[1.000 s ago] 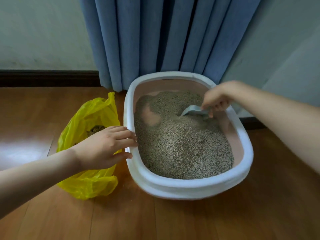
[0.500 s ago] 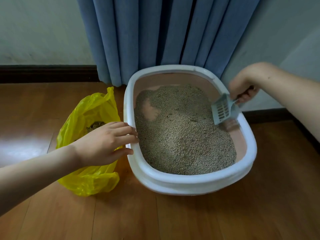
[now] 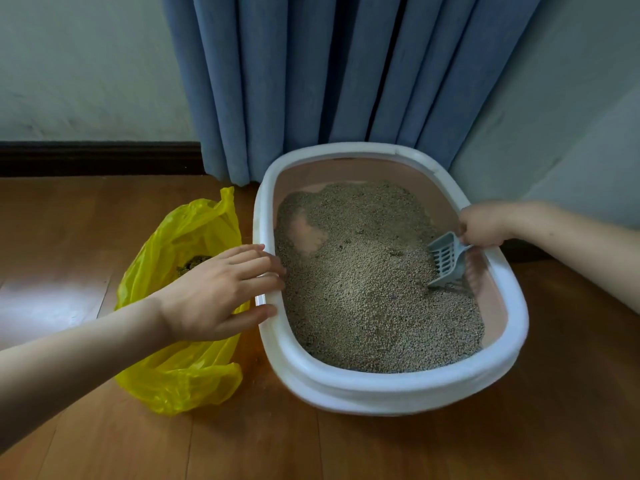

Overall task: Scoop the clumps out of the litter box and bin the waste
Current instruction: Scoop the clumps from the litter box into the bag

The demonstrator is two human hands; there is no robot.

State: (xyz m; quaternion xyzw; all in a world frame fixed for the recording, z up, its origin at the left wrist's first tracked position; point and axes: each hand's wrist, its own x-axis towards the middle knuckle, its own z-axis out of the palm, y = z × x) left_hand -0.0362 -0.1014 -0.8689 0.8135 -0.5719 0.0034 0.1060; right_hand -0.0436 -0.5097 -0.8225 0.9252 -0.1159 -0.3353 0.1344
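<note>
we've got the right hand [image 3: 479, 225] gripping the scoop [image 3: 446, 258], tip dug into litter by the box [image 3: 391, 386] right edge | left hand [image 3: 214, 292] flat, fingers straight on the left rim | risk: lift too quick and we fling litter over the rim onto the floor before reaching the bag [image 3: 180, 386] left of the box

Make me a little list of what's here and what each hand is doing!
place: wooden floor by a blue curtain
litter box: white rim, pink inside, filled with litter
bare patch: pink bottom shows at the far left
scoop: grey, slotted, tip in the litter on the right
right hand: holds the scoop handle
left hand: rests on the box's left rim
bag: yellow, open, left of the box, dark waste inside
</note>
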